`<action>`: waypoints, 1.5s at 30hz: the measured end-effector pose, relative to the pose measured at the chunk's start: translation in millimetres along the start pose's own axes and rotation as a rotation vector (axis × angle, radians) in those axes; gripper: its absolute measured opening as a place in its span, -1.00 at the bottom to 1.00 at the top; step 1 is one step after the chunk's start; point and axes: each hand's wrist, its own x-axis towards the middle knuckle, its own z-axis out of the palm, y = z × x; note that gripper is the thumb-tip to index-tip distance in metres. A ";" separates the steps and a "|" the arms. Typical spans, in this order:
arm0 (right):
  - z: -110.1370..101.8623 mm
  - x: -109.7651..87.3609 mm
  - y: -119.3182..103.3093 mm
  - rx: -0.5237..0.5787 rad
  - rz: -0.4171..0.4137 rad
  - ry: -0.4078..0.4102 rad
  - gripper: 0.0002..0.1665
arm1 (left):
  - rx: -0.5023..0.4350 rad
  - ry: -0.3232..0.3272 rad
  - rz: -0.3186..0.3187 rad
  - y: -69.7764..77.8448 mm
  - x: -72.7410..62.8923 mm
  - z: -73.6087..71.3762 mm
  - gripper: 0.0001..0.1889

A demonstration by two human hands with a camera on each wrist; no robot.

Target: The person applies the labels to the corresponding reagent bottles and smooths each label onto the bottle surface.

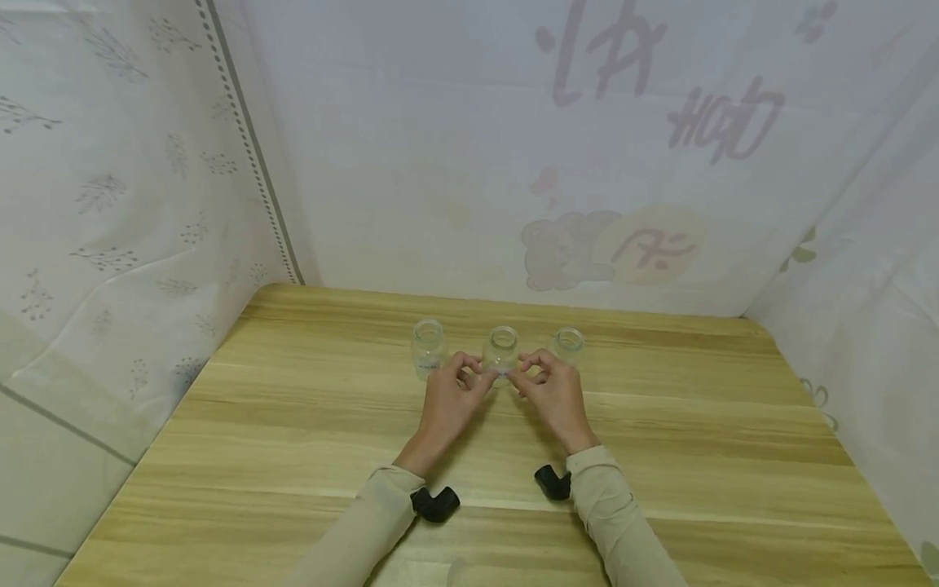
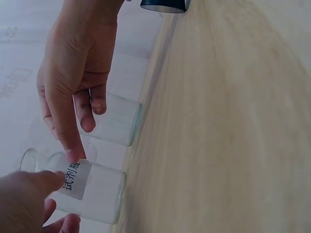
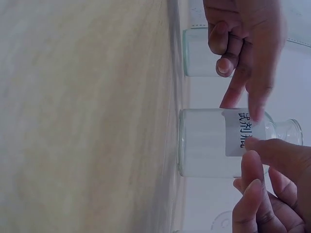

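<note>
Left hand (image 1: 449,393): fingers clamped on middle jar (image 1: 502,357), its 8 o'clock
Right hand (image 1: 553,398): fingers likewise clamped, 4 o'clock
White label (image 3: 233,133): beneath both thumbs

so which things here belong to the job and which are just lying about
In the job:
middle jar
its label
left hand and right hand, at the label
likely the left jar and right jar too

Apparently just there:
two black elbow-shaped pieces
printed cloth behind

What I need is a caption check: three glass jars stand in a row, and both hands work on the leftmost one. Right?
Not the leftmost: the head view shows the left hand and right hand working on the middle glass jar. The rest stands.
</note>
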 end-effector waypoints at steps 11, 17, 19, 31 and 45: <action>-1.2 0.9 -1.5 -0.014 0.007 0.006 -0.81 | 0.006 -0.005 0.007 -1.7 1.6 -1.2 -0.79; -3.5 -2.5 -0.2 -0.013 0.039 -0.019 -0.86 | 0.006 -0.006 -0.007 -2.7 -1.3 -0.4 -0.87; -5.9 -4.8 -0.4 0.004 0.060 -0.035 -0.90 | 0.008 -0.021 -0.004 -1.6 -2.5 -1.1 -0.91; -23.5 -40.6 -12.9 -0.019 0.113 -0.163 -0.90 | 0.094 -0.555 0.050 27.1 -35.1 -60.5 -0.92; -49.2 -93.1 -54.1 0.053 0.041 -0.355 -0.88 | 0.328 -1.156 0.124 96.6 -106.5 -94.0 -0.83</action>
